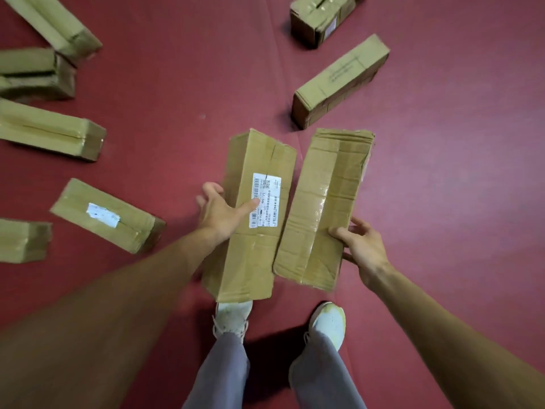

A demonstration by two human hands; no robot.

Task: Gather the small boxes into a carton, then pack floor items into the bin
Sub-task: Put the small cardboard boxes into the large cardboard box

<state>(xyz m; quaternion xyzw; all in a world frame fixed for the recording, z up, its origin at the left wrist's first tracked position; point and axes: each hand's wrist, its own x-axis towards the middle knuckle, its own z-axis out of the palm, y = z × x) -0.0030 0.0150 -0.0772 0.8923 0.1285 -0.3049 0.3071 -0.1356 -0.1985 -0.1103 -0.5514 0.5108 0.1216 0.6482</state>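
Note:
I hold two long brown cardboard boxes side by side above the red floor. My left hand [219, 211] grips the box with a white shipping label [253, 249] along its left side, thumb resting on the label. My right hand [361, 249] grips the creased, taped box [318, 208] at its lower right edge. The two boxes nearly touch along their long sides. Several more small boxes lie on the floor: one with a white sticker [107, 215] at the left, another [340, 81] ahead to the right.
More boxes lie at the left edge [50, 129], at the upper left [35, 73] and at the top [320, 19]. My feet in white shoes [327, 321] stand on the red floor [182, 93] below the held boxes. No carton or bin is in view.

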